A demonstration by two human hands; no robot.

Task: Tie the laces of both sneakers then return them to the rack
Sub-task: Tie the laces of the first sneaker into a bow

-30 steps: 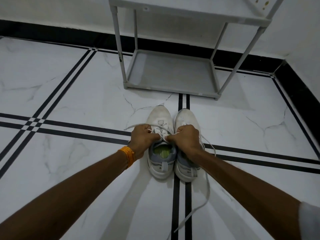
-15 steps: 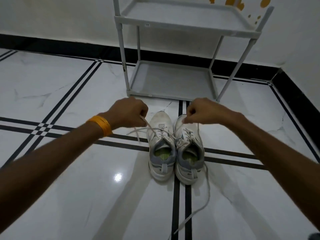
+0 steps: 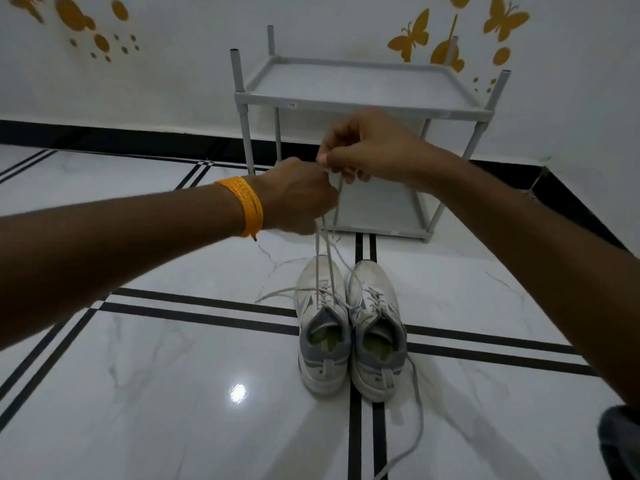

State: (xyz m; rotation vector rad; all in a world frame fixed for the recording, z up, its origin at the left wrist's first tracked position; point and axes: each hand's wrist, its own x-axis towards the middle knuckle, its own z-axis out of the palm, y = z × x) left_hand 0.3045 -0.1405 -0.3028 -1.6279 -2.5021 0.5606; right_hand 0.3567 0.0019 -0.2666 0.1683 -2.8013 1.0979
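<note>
Now that both hands have risen from the sneakers [image 3: 349,327], left hand [image 3: 298,195] and right hand [image 3: 367,147] fingers pinch the laces [image 3: 327,251] taut before the rack [image 3: 363,95]; tying is just beginning.

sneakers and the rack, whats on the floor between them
In the head view, only bare marble floor with its black stripes separates the sneakers from the rack. The laces rise over that stretch to both hands, not resting there.
</note>
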